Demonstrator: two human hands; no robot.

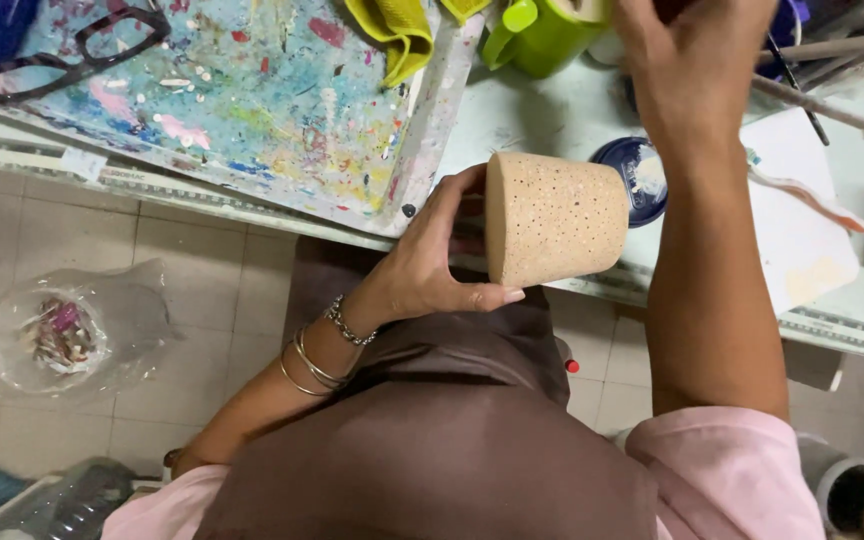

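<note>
Head view: left hand (422, 265) fingers grasp a tan pot (552, 218); right hand (697, 55) grip cannot be told.

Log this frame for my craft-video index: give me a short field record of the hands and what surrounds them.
left hand: grips tan speckled clay pot, held on its side
right hand: reaches over pale green table; what it holds cannot be told
near pot: round dark blue lid, white paper sheet
left of pot: paint-splattered board

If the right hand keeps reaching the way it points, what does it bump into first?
Probably the lime-green plastic mug at the table's far edge; the right hand reaches up beside it, but depth is unclear.
</note>
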